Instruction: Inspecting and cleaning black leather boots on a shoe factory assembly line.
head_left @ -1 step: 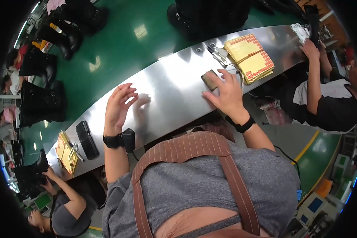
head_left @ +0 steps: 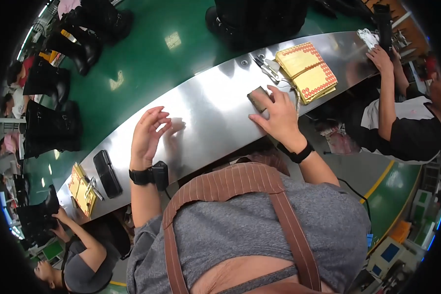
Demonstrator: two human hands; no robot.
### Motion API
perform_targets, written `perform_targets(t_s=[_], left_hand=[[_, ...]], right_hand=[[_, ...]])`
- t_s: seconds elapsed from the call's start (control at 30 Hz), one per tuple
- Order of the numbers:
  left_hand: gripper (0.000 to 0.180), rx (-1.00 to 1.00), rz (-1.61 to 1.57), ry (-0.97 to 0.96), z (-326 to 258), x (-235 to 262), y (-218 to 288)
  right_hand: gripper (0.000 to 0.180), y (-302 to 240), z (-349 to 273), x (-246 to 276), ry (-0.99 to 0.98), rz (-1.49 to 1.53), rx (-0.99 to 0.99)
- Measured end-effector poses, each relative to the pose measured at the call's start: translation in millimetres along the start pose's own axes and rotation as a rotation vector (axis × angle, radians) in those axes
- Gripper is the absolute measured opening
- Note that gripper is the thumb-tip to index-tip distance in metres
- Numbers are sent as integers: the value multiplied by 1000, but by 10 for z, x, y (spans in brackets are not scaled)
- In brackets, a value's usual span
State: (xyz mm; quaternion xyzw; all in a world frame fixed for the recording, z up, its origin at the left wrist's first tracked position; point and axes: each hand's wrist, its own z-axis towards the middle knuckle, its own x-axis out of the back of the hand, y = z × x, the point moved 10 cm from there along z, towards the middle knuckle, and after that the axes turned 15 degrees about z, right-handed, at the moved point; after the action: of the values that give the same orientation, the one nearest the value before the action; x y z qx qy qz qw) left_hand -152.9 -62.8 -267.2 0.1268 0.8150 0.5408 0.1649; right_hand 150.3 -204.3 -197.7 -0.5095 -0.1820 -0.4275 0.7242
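Note:
My left hand (head_left: 150, 134) is raised over the steel bench with its palm turned inward. Its fingers bend loosely, stand apart from the thumb and hold nothing. On the right, my right hand (head_left: 282, 117) is spread over a small grey-brown block (head_left: 257, 98), perhaps a sanding block. The index finger seems to rest on the block, while the thumb stays off to the side. Just beyond that hand lie a metal hand tool (head_left: 271, 72) and a bundle of yellow paper sheets (head_left: 307, 71) with red print, tied by a cord.
The curved steel bench (head_left: 206, 112) runs across in front of me. A black case (head_left: 107, 174) and another yellow bundle (head_left: 78, 191) lie at its left end. Black boots (head_left: 257, 22) stand beyond. Co-workers handle boots on both sides; a white cloth (head_left: 367, 38) lies far right.
My left hand has dropped very slightly. The co-worker at the right has shifted the black boot a little. My right hand is nearly still on the block.

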Motion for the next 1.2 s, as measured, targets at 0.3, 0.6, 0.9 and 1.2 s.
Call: perform_targets(t_s=[0.3,0.6,0.9,1.2], left_hand=[[21,58,-112,61,-205,101,-359],[18,38,-248,92,-142,336,-533],[22,61,-245,-134,-78,172,-371],[34,96,-398,-443,-138,124,-430]], right_hand=[[33,279,174,173,-55,-183,-39],[70,-964,1543,1176,145,-66,471],[70,-475,3081,655,-359,-314,52],[47,-1504,3383,192,-265,-33,332]])
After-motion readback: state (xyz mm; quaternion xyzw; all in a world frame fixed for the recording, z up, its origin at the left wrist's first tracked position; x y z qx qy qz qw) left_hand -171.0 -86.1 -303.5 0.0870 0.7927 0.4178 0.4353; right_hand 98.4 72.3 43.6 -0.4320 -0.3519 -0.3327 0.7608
